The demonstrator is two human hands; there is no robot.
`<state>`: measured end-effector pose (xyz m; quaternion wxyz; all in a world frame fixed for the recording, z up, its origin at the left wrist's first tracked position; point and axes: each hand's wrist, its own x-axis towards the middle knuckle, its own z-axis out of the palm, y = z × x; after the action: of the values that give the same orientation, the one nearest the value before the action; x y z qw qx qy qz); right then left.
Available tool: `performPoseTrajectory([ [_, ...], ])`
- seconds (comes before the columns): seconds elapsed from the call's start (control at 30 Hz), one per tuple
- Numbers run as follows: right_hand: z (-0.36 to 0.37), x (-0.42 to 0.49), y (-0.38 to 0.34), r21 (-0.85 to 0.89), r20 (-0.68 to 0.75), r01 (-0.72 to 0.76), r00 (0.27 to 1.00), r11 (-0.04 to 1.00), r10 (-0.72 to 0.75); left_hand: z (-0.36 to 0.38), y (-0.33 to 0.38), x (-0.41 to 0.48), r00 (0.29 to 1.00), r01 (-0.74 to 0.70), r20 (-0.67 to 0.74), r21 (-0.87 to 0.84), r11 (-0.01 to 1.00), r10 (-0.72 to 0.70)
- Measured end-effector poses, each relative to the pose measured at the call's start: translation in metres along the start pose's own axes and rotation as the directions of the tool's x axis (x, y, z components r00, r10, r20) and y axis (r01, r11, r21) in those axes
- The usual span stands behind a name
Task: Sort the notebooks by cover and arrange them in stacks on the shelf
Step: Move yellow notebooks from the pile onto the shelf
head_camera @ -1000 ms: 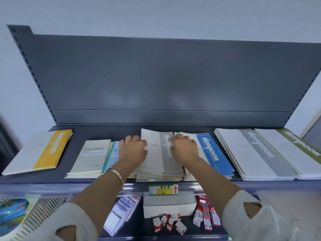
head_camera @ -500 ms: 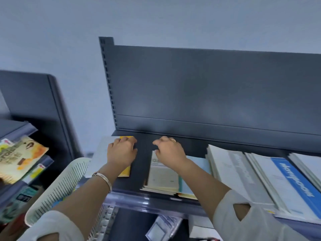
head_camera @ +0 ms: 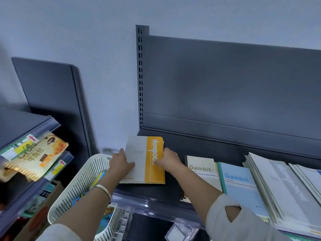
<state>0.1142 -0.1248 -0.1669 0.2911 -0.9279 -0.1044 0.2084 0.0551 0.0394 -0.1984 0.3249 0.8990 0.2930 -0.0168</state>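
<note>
As I watch | left hand [head_camera: 121, 164] grips yellow notebook stack [head_camera: 139, 153] at left edge | right hand [head_camera: 169, 160] grips right edge | stack flat on shelf [head_camera: 173, 141]

Orange-and-white notebook [head_camera: 145, 160], cream notebook [head_camera: 202, 168], pale-blue notebook [head_camera: 239, 186], dark-grey shelf [head_camera: 199, 146]

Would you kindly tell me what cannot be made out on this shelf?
Head view:
- Count in the yellow stack: left hand and right hand cover its sides.
- Lettering on the grey stack: blurred, cut by the right edge.
- Contents of the basket: mostly behind the left arm.
</note>
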Motion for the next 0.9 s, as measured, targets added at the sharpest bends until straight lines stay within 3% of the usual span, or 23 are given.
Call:
performPoseTrajectory([
  [0.17, 0.007, 0.006, 0.001, 0.184, -0.143, -0.065, 0.985, 0.981, 0.092, 0.008, -0.005, 0.009, 1.0, -0.012, 0.013, -0.128, 0.992, 0.014],
  [0.37, -0.003, 0.011, 0.007, 0.186, -0.244, -0.073, 0.963, 0.98, 0.118, 0.008, -0.006, 0.018, 0.998, -0.012, -0.055, -0.141, 0.99, 0.005],
  [0.57, -0.018, 0.008, 0.02, 0.219, -0.315, -0.057, 0.941, 0.974, 0.126, 0.008, -0.003, 0.019, 1.0, -0.001, -0.029, -0.085, 0.996, -0.001],
  [0.77, -0.021, 0.006, 0.015, 0.085, -0.289, -0.026, 0.956, 0.996, 0.05, 0.012, 0.004, 0.017, 0.997, 0.001, -0.076, 0.018, 1.0, 0.0],
  [0.9, -0.025, 0.001, 0.013, 0.013, -0.372, 0.002, 0.928, 1.0, 0.003, 0.013, 0.005, 0.019, 0.999, -0.012, -0.05, 0.017, 1.0, 0.013],
])
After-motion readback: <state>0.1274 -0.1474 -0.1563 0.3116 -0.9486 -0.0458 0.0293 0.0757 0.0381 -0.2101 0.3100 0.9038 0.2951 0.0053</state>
